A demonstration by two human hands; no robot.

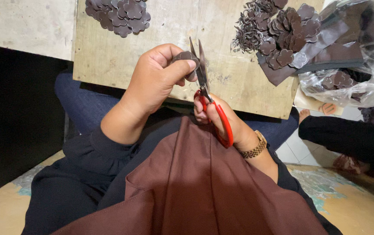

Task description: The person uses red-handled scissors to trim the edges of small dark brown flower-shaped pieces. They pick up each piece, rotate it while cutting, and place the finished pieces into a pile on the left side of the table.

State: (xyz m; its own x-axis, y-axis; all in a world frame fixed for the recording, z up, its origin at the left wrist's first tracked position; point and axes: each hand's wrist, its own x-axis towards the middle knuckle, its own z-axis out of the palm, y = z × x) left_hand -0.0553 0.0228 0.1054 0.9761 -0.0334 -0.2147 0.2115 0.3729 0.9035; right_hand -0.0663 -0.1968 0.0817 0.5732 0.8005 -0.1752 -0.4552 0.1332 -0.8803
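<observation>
My left hand [156,78] pinches a small dark brown flower-shaped piece [186,56] between thumb and fingers, just above the near edge of a wooden board [222,74]. My right hand [222,119] grips red-handled scissors [204,80], blades pointing up and slightly apart around the piece's right edge. A gold watch band sits on my right wrist [255,150].
Piles of cut brown flower shapes lie at the board's far left [119,15] and far right [283,35], with brown strips [326,48] and a clear plastic bag [357,74] beside them. A brown cloth [204,187] covers my lap. Another person's foot [304,114] and dark-clothed leg show at the right.
</observation>
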